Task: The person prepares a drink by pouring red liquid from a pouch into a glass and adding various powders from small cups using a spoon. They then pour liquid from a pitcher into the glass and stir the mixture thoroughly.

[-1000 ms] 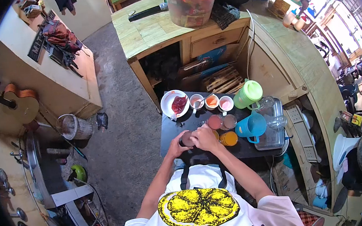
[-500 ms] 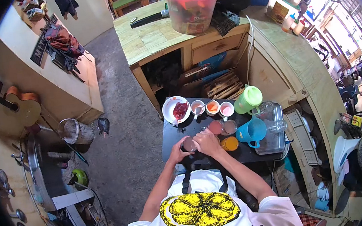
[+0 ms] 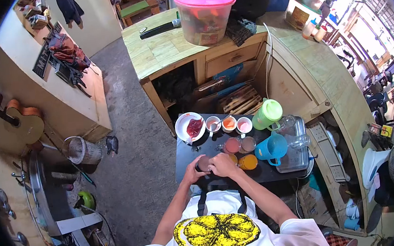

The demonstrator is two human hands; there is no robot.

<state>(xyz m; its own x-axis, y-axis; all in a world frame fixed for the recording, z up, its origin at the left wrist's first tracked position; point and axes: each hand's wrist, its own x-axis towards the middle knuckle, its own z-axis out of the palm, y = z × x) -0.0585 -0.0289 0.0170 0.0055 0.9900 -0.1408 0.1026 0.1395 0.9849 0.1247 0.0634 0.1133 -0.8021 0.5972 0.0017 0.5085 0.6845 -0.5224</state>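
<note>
Near the front edge of the dark table (image 3: 185,149), my left hand (image 3: 193,170) is wrapped round a glass of brownish drink (image 3: 204,163). My right hand (image 3: 222,164) has its fingers closed at the right side of that same glass. Just beyond my right hand are a glass of pink drink (image 3: 232,145) and a glass of brownish drink (image 3: 248,144). A glass of orange drink (image 3: 247,162) stands to its right, with another orange one (image 3: 233,158) partly hidden. Three cups, one at left (image 3: 213,125), line the back beside a white bowl (image 3: 183,123) holding a red packet.
A blue pitcher (image 3: 271,147), a green pitcher (image 3: 268,112) and a clear tray (image 3: 298,160) with glasses occupy the table's right side. Behind is a wooden counter (image 3: 162,55) bearing a pink-lidded tub (image 3: 204,22). A bucket (image 3: 84,151) stands at left.
My right hand has shifted slightly left and down, closer against the glass. The view has tilted a little, so the table and counter sit differently in the frame.
</note>
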